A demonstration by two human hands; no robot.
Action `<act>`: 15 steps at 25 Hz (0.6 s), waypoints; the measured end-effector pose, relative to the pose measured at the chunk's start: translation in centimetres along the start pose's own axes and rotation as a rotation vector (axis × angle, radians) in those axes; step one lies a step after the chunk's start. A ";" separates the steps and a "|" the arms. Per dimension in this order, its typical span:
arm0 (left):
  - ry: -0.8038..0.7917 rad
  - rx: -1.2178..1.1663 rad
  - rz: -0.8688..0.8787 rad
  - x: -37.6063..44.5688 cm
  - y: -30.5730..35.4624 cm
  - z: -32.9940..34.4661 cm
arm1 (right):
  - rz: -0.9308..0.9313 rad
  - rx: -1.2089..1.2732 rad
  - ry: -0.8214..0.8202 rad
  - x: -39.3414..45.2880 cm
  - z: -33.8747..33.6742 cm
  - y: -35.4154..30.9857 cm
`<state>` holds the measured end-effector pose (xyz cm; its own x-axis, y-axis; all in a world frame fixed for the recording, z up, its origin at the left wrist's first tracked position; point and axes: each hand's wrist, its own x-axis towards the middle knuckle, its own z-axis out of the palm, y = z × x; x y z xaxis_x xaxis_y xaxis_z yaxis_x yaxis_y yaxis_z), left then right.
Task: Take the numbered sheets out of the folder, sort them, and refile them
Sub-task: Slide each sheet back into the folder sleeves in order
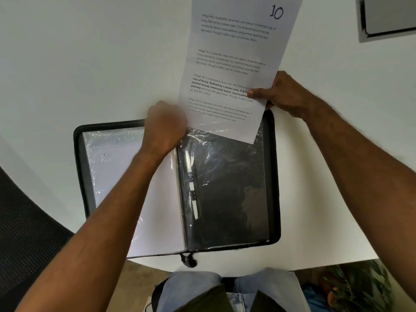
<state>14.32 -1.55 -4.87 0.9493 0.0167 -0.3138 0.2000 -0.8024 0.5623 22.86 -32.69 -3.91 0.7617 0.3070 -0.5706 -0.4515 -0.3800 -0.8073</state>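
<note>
An open black zip folder point(273, 176) lies on the white table in front of me. Its right side shows an empty clear sleeve point(227, 188) over black backing; the left side holds sleeves with white sheets point(117, 172). My right hand point(281, 93) pinches a printed sheet marked 10 point(234, 59) by its right edge, thumb on top, with the sheet's lower end over the sleeve's top. My left hand point(165, 129) is curled at the top edge of the sleeves near the spine; its fingers are hidden, and it seems to grip the sleeve's top.
The white table point(90, 64) curves round toward me. A grey recessed panel point(387, 16) sits at the far right corner. A dark mesh chair point(29, 221) is at my left, a patterned item point(360, 287) on the floor at right. The zip pull point(188, 260) hangs off the front edge.
</note>
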 end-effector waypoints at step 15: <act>-0.252 -0.427 -0.295 3.2 -0.7 -2.4 | -0.042 0.018 0.130 0.2 0.0 0.4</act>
<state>17.76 0.48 -4.45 0.7623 0.0187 -0.6469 0.5769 -0.4728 0.6661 22.87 -32.75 -4.34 0.8334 0.2064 -0.5126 -0.4253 -0.3528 -0.8335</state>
